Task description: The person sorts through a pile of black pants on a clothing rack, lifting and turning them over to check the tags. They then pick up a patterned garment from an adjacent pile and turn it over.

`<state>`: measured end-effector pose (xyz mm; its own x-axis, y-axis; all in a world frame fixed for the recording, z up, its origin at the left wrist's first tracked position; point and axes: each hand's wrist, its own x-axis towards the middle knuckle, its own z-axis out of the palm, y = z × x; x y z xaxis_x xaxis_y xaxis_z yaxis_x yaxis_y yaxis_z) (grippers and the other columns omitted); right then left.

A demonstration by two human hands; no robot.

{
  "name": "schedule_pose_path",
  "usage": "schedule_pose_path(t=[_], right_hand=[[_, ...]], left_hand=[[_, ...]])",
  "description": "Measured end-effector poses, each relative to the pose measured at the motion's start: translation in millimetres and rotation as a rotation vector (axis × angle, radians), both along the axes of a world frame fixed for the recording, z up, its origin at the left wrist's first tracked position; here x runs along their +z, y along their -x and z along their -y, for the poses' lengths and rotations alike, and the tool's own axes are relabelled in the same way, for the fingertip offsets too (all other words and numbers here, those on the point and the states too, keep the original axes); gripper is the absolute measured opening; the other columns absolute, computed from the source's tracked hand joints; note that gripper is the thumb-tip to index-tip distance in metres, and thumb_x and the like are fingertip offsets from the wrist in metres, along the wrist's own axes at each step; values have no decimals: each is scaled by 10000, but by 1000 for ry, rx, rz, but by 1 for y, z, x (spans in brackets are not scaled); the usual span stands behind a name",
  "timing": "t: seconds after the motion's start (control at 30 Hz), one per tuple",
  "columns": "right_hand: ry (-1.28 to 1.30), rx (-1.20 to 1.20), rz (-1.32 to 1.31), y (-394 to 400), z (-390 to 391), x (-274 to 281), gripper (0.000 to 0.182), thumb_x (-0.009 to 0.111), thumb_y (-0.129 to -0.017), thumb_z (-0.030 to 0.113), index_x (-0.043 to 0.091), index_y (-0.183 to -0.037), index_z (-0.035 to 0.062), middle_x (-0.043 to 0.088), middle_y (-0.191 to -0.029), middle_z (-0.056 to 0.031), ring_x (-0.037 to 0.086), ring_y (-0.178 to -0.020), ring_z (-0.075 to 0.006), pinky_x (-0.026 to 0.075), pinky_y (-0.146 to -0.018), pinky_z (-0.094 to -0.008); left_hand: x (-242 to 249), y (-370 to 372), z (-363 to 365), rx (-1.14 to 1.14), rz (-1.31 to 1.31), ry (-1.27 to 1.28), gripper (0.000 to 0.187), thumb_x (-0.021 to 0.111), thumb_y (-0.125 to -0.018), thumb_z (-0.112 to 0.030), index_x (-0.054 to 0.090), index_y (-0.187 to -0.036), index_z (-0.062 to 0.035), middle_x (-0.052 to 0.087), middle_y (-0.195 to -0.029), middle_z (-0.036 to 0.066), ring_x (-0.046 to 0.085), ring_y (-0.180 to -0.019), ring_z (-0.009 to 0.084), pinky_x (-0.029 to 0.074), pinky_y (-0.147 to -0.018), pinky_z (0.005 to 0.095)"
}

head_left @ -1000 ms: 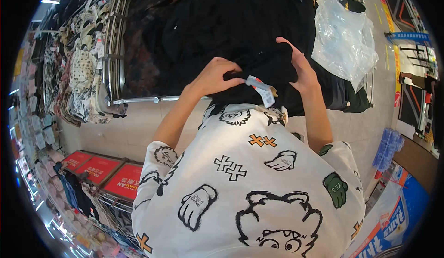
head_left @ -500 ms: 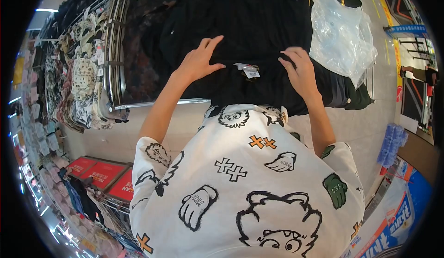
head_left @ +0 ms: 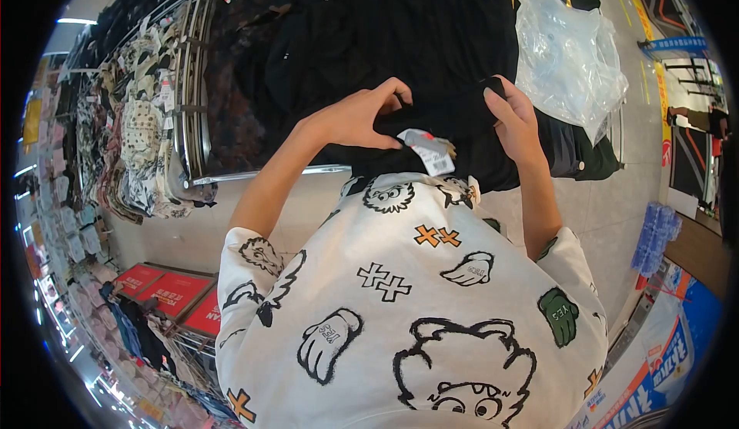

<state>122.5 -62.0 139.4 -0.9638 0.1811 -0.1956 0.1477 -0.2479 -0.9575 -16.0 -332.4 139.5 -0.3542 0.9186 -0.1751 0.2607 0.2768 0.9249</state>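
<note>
A black garment (head_left: 454,110) lies on a pile of dark clothes in front of me. My right hand (head_left: 514,117) pinches a fold of its cloth between thumb and fingers. On the other side, the fingers of my left hand (head_left: 358,120) are curled round the black cloth, thumb apart and lower; part of the fingertips is hidden. Between my hands hangs a white price tag (head_left: 437,160) with a barcode, tilted, beside a grey label (head_left: 416,138) with a bit of red.
A clear plastic bag (head_left: 570,60) lies on the clothes at the right. Metal rack bars (head_left: 188,106) and hanging patterned clothes (head_left: 142,121) stand at the left. Red signs (head_left: 173,290) are low at the left. A person (head_left: 700,121) is at the far right.
My hands have closed on the black cloth. My left hand has shifted right and down, my right hand slightly right. The tag has swung down and right.
</note>
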Motion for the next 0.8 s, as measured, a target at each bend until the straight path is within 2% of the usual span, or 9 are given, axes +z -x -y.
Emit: schedule_pose_path(t=[0.13,0.23,0.27,0.37,0.4,0.57,0.67,0.77,0.8], right_hand=[[19,39,-109,7,6,42,231,629,-966,127,622,-1164,9,621,-999,19,553,-888,-38,425,-791,-192],[-252,6,-171,14,-7,45,252,629,-931,71,622,-1176,10,632,-1160,-54,590,-1061,-104,435,-960,-246],[-349,22,-189,17,-11,45,246,629,-927,63,623,-1168,11,629,-1178,-61,590,-1077,-113,431,-975,-253],[-480,179,-172,30,-32,16,331,685,-889,72,591,-1203,27,635,-1178,-62,602,-1105,-141,449,-996,-289],[-473,231,-131,34,-28,11,370,707,-875,89,581,-1218,35,639,-1170,-65,606,-1108,-150,457,-995,-299],[-865,389,-222,44,18,22,644,855,-751,291,561,-1279,70,648,-1171,-157,623,-1149,-323,445,-1052,-400],[-1051,368,-494,63,27,-8,628,887,-716,234,565,-1226,57,639,-1182,-142,615,-1158,-289,456,-1023,-346],[-961,566,-56,71,31,16,580,896,-707,236,581,-1149,30,649,-1151,-139,621,-1149,-304,459,-1029,-353],[-908,548,-55,70,31,16,578,903,-697,227,568,-1116,13,652,-1125,-145,633,-1091,-296,479,-976,-354]], left_hand=[[13,1,-6,-8,47,11,461,809,-751,-107,586,-1150,-49,600,-971,84,580,-861,215,478,-757,303],[8,8,-1,32,-239,-166,361,779,-774,-78,625,-1097,-23,589,-952,82,577,-845,187,459,-703,275],[9,8,-3,92,-346,-277,323,776,-802,-103,663,-1083,10,653,-940,116,623,-790,219,481,-684,302],[22,10,-3,187,-421,-25,372,787,-824,-167,674,-1128,14,708,-949,176,660,-712,274,498,-641,339],[21,12,-4,206,-434,-80,383,785,-843,-232,682,-1107,25,720,-969,213,672,-663,320,508,-613,363],[38,13,-11,150,-490,87,375,778,-848,-272,697,-1096,-1,728,-922,173,684,-710,325,521,-638,356],[34,11,-10,80,-655,90,356,784,-832,-281,717,-1086,-41,739,-927,117,692,-784,303,539,-694,363],[35,14,-5,122,-839,67,313,777,-823,-263,735,-1078,-86,742,-970,68,691,-871,271,549,-749,365],[37,15,-4,153,-892,58,298,773,-822,-254,741,-1077,-101,742,-988,55,690,-900,261,551,-765,365]])
